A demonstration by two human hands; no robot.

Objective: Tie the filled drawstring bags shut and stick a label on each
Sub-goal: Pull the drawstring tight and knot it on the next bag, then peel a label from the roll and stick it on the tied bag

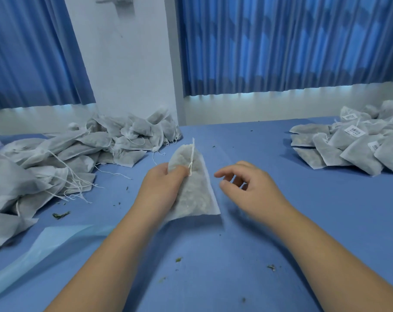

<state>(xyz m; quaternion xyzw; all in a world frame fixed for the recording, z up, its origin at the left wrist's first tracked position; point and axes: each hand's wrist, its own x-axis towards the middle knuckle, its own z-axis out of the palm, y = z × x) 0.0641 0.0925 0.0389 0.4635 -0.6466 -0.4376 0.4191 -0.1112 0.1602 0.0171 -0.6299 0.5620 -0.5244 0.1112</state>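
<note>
Filled drawstring bag (pixel 192 190) at centre of blue worktop (pixel 281 221), gripped in left hand (pixel 162 188), its string (pixel 192 154) standing up from the neck. Right hand (pixel 251 188) just right of it, fingers (pixel 227 174) loosely spread, holding nothing. Heap of unlabelled bags (pixel 62 158) far left; labelled pile (pixel 353 143) far right. Herb crumbs (pixel 60 215) scattered nearby.

Hands – two; held bag (pixel 194 188) – one; bag heaps – two; curtains – two.
</note>
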